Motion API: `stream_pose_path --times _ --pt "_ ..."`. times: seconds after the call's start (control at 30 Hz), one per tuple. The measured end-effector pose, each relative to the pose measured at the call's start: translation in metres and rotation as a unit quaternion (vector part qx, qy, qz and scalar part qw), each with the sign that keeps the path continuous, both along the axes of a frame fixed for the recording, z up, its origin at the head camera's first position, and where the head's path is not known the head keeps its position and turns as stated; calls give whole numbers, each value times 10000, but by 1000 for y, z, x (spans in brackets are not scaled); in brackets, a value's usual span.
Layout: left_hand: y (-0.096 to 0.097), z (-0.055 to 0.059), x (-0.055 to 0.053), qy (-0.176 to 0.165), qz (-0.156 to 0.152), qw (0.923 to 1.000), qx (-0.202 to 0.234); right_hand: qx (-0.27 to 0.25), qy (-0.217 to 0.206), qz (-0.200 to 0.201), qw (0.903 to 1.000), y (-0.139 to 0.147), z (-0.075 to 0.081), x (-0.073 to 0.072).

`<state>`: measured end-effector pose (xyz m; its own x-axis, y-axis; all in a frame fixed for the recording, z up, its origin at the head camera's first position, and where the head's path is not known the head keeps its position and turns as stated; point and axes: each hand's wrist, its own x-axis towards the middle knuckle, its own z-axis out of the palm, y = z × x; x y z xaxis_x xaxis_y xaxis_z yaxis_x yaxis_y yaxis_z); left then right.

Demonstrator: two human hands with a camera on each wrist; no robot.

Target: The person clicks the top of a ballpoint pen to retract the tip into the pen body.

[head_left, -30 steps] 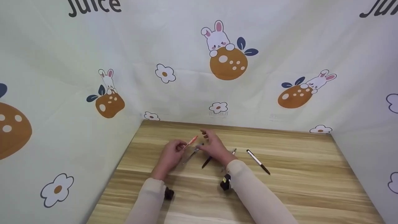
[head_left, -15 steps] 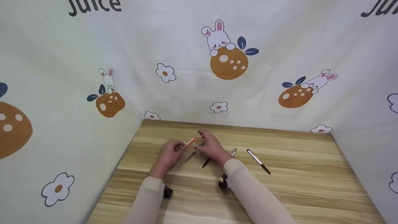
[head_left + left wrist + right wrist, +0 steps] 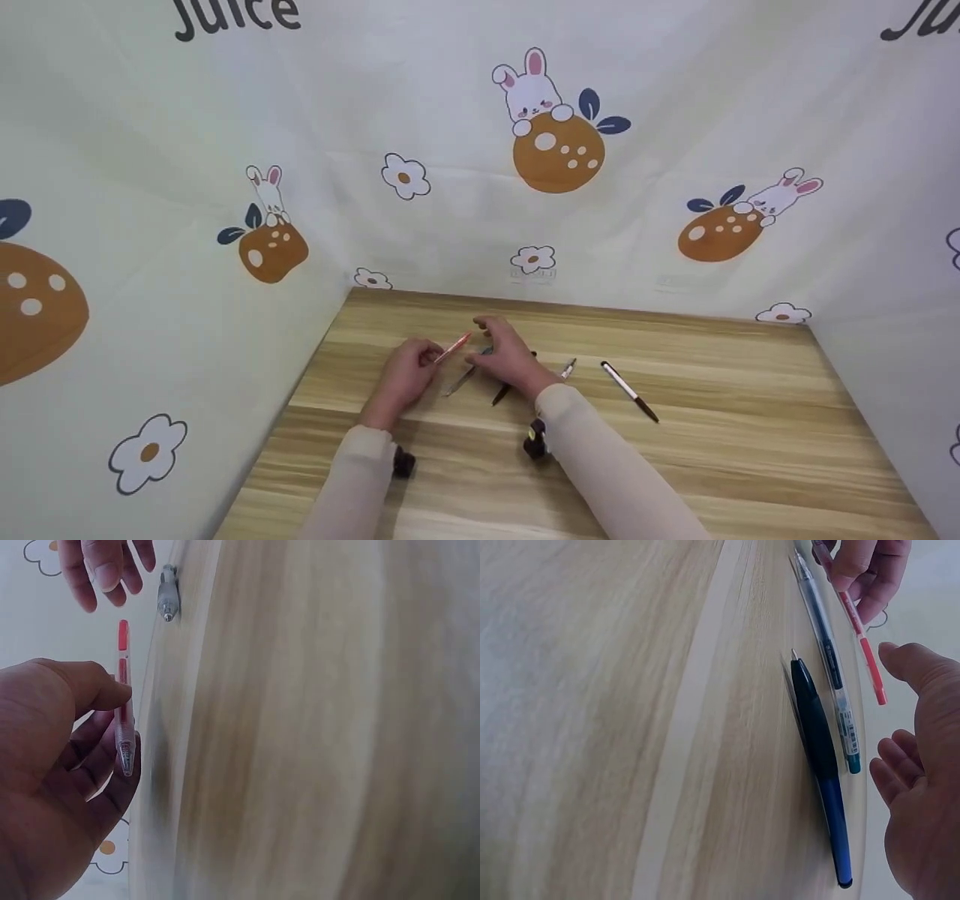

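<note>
My left hand [image 3: 409,367] pinches a clear pen with red parts [image 3: 124,705] between thumb and fingers, held above the table with its red end pointing away. Close to that red end is my right hand [image 3: 510,364], thumb and fingers spread apart with nothing between them. In the right wrist view, a gap separates its thumb from the red pen [image 3: 871,667]. Under the right hand, a clear pen with a dark refill [image 3: 825,645] and a dark blue pen [image 3: 817,735] lie on the wood; the hand partly covers both in the head view.
A white and black pen [image 3: 630,391] lies to the right on the wooden table [image 3: 712,465]. Another pen [image 3: 569,367] is partly hidden behind the right wrist. Printed cloth walls [image 3: 450,225] enclose the table at the back and sides.
My right hand has shifted slightly left, its thumb lifting away from over the clear pen. The red pen has dipped a little in my left hand's pinch. The head view has swung slightly.
</note>
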<state>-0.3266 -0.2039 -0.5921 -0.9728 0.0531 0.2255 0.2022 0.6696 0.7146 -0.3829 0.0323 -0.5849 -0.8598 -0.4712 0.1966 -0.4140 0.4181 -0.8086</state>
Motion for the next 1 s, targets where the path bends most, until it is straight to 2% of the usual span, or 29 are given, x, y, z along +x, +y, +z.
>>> stream_pose_path --times 0.3,0.4,0.67,1.0 --pt "-4 -1 1 104 21 9988 -470 392 354 -17 9986 -5 -2 -2" --pt "-5 -1 0 100 23 9984 -563 340 429 23 9985 -7 -1 -1" --pt "-4 -1 0 -117 112 9969 -764 322 349 79 9988 -8 1 2" --pt "-4 -1 0 57 102 9955 -937 256 187 139 9994 -6 4 1"
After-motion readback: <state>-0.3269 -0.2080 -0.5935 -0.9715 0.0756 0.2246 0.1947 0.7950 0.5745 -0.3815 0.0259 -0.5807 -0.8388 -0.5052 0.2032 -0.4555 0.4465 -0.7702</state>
